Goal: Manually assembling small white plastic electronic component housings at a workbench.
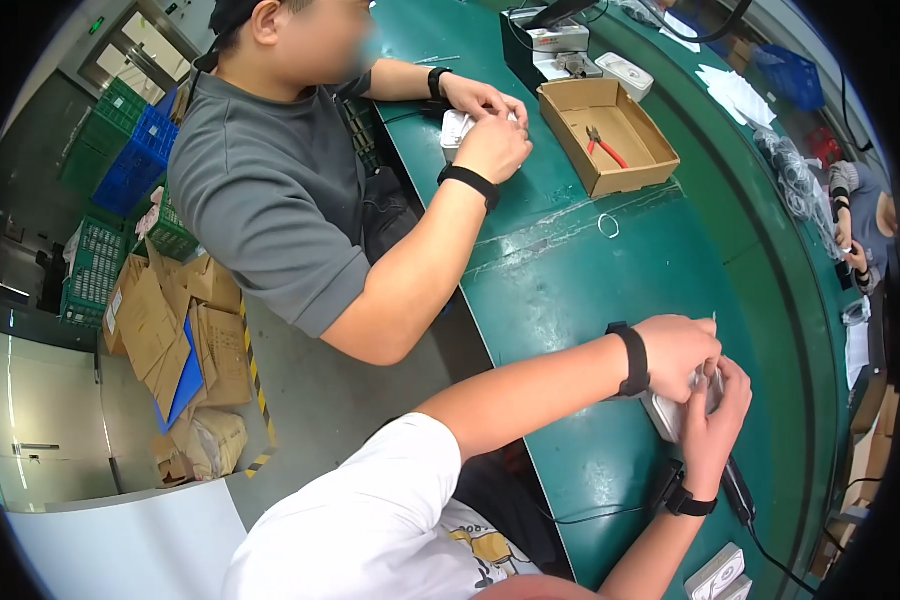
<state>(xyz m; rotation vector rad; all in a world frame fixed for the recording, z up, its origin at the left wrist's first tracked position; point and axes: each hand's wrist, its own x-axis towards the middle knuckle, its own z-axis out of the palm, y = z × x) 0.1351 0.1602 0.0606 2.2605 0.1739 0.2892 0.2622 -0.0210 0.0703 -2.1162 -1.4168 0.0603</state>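
My left hand bends over a pale, flat, box-shaped device on the green table. Its fingertips are pinched together; whatever sits between them is too small to tell. My right hand is curled at the device's other side, with thumb and fingers closed close to the left fingertips. A small whitish piece shows between the hands, but its kind cannot be made out. Both hands hide much of the device. Beside my right wrist lies a black stick-shaped tool with a cable.
Two pale box-shaped units lie near my right forearm. Farther off, a cardboard tray holds red-handled pliers, and a white ring lies nearer. At the left, a co-worker handles a white box. A green conveyor-like strip runs alongside.
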